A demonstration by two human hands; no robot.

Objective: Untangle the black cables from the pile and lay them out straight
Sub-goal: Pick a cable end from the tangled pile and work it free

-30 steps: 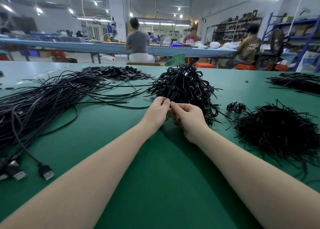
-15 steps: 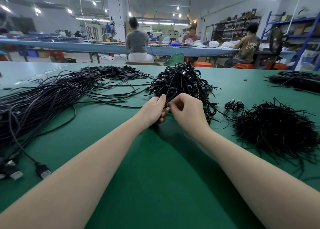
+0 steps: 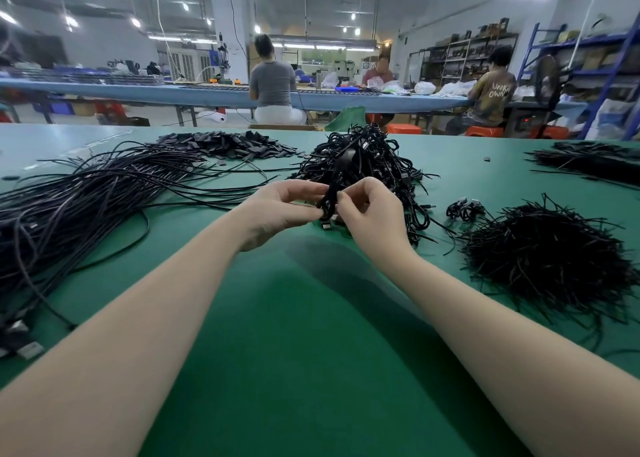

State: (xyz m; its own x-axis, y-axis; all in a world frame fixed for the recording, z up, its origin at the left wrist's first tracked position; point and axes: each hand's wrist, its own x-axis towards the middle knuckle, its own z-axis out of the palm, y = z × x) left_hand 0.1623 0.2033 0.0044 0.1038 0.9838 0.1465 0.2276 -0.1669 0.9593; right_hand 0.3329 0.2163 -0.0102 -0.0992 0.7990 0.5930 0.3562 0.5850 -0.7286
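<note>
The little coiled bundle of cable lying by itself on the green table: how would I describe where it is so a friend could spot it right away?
Start at the tall tangled pile in the middle of the green table, just beyond the hands. Look right, toward the bristly heap of short black strands. The small coiled bundle lies in the gap between them, alone: tiny, looped, with connector ends showing.

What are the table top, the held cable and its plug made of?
Table top: green mat, likely rubber or vinyl, matte with a soft sheen. Cable, pinched by left hand and right hand: black flexible plastic jacket, bends freely. Plug: apparently bare metal, silvery glint.
</note>
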